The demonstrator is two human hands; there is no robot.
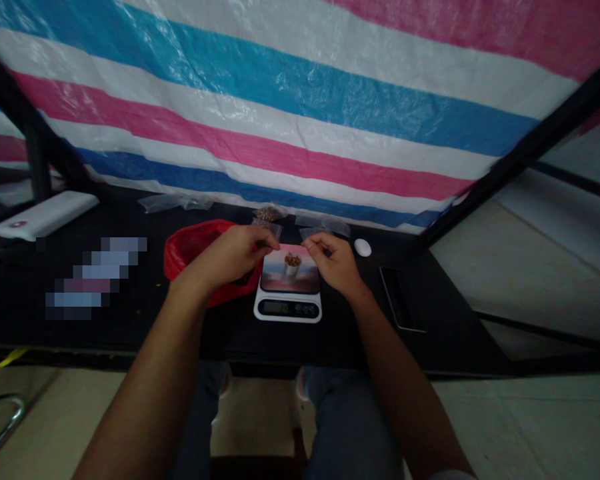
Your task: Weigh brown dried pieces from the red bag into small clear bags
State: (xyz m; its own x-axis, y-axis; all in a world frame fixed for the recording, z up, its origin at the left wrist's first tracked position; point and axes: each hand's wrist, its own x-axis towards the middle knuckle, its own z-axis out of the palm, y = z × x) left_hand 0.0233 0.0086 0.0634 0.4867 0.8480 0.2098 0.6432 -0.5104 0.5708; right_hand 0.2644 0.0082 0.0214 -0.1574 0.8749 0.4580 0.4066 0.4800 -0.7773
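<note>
Head view looks down on a small white kitchen scale [288, 300] that sits on a dark table [230, 333], and everything below is placed from that scale. On its shiny platform stands a little pale cup [293, 265] filled with brownish bits; the cup is upright, near the far edge of the platform, and the platform mirrors the pink and blue of the striped tarp [300, 107] hanging behind the table. A dark display strip runs along the near edge of the scale; its reading is too dim to make out.

Left hand [237, 257] hovers over the far left corner of the scale, fingers curled and pinched together just left of the cup. Right hand [333, 261] is at the far right corner, fingertips likewise pinched. Whether either pinch holds anything I cannot tell; something thin may lie between them, but it is too faint to see.

Left of the scale, partly under the left hand, lies a crumpled red plastic bag [195, 253]. Just beyond the scale are clear plastic bags [270, 215], one with brown contents. To the right sits a small white oval object [363, 247], and farther right a dark rectangular tray [400, 300]. Far to the left rests a long white box [45, 215].
</note>
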